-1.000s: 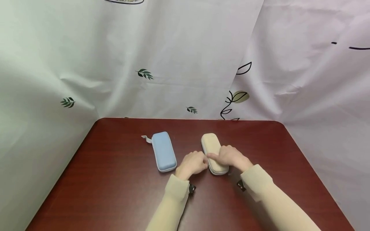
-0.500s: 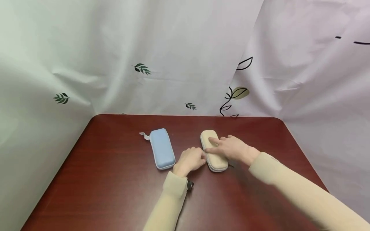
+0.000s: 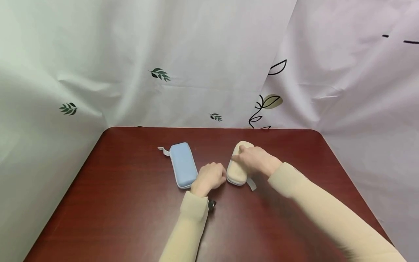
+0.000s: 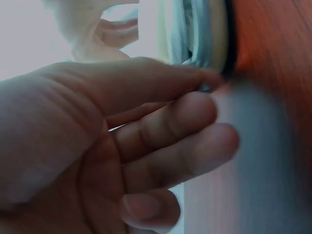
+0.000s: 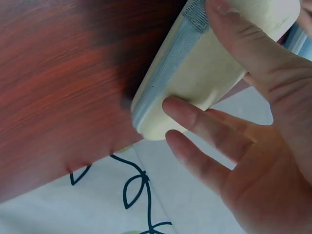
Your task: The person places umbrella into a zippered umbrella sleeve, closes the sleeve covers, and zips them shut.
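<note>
A cream zip-up case [image 3: 236,172] lies on the dark red table [image 3: 131,218], its far end angled to the right. My right hand [image 3: 258,159] grips it from the right, fingers over its top; the right wrist view shows the thumb near the tab end and fingertips against the case. At its near left side is my left hand [image 3: 209,176], curled. Up close in the left wrist view, thumb and forefinger pinch a small metal zipper pull [image 4: 204,88] at the zip, mostly hidden between them. A pale fabric tab [image 3: 251,184] sticks out at the case's lower right.
To the left lies a light blue zip-up case [image 3: 183,164] with a white strap [image 3: 164,151] at its far left corner, close to my left hand. A white curtain [image 3: 196,65] printed with leaves hangs behind the table's back edge.
The cream case has turned clockwise, its far end swinging right, and its tab now shows. My right hand shifted from the near part toward the far part. The left hand stays by the near side.
</note>
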{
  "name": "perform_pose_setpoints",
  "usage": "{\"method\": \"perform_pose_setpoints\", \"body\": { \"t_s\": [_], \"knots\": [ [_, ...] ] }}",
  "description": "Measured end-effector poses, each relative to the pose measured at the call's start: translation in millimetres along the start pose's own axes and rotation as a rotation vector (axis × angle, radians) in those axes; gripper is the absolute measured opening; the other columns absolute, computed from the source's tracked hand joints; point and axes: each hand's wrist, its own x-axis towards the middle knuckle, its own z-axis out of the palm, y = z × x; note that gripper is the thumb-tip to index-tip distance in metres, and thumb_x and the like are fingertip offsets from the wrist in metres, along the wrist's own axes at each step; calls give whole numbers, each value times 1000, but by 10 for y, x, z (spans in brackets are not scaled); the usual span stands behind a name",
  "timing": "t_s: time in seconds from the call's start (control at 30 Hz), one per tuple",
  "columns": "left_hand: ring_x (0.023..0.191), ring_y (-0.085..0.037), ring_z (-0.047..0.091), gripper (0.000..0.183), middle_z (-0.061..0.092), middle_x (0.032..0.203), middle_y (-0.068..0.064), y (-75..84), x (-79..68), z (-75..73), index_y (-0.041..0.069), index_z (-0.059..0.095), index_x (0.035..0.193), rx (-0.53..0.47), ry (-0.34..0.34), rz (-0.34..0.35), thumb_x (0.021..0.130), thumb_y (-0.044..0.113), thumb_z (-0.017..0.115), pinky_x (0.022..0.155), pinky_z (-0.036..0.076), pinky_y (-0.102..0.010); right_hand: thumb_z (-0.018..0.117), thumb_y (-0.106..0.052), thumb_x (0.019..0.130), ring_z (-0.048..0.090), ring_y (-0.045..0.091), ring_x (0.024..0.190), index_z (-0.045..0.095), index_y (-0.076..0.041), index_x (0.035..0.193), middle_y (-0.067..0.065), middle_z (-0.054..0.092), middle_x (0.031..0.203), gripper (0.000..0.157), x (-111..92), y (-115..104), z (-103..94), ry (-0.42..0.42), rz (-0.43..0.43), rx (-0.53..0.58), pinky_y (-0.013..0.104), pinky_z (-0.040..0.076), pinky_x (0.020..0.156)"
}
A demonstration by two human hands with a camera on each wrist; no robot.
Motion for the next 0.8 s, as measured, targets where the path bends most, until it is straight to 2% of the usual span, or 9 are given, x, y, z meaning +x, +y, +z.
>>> {"method": "perform_pose_setpoints", "body": {
  "t_s": [0.17,0.27,0.33,0.4,0.47,0.53,0.6,0.67,0.8],
  "knots": [
    [59,-15,43,23,46,54,7,-10,-25,-15,21,63,58,-15,-37,-10,78,10,64,57,40,-32,86,-27,55,59,30,90,68,-26,116,15,59,105,64,64,-4,-9,-22,70,-24,50,51,58],
    [57,-14,42,26,43,52,8,-33,-26,2,21,60,56,-26,-31,-12,80,10,64,55,39,-31,91,-36,50,58,30,99,68,-28,119,13,56,109,73,64,47,23,-37,104,16,49,50,63],
    [55,-12,41,30,41,50,9,-55,-15,15,22,56,54,-36,-30,-8,80,10,63,53,37,-30,92,-40,50,53,29,105,65,-30,125,11,54,113,80,37,134,60,-43,85,59,48,48,70],
    [53,-12,41,32,39,49,9,-66,-2,16,23,54,53,-47,-40,-3,80,9,61,52,37,-29,93,-39,53,47,32,116,60,-31,133,12,51,126,87,-6,247,109,-48,46,97,51,44,81],
    [53,-12,40,32,39,49,9,-70,12,18,22,53,53,-52,-51,1,80,8,60,51,36,-28,92,-33,58,45,36,123,58,-27,136,15,49,137,85,-42,341,158,-14,-23,122,54,40,91],
    [53,-12,40,31,40,50,9,-71,22,21,23,55,54,-48,-59,0,81,8,60,52,36,-29,90,-25,61,44,38,127,59,-21,135,16,50,139,80,-53,393,198,29,-94,136,57,39,95],
    [54,-12,39,30,39,50,8,-78,26,27,22,55,54,-39,-47,1,81,9,60,52,36,-29,89,-20,62,50,37,124,63,-16,128,15,56,133,71,-44,404,222,75,-135,144,56,41,94],
    [54,-13,39,31,38,50,8,-99,33,29,21,54,54,-22,-13,3,82,9,61,52,37,-30,90,-21,61,58,33,114,66,-14,122,11,64,121,66,-22,396,229,103,-146,143,53,45,89],
    [55,-14,42,32,41,51,8,-155,38,16,21,54,54,28,81,-18,83,11,63,54,40,-33,91,-29,58,63,26,93,68,-16,113,2,69,102,61,33,355,206,91,-80,121,47,47,79]
  ]
}}
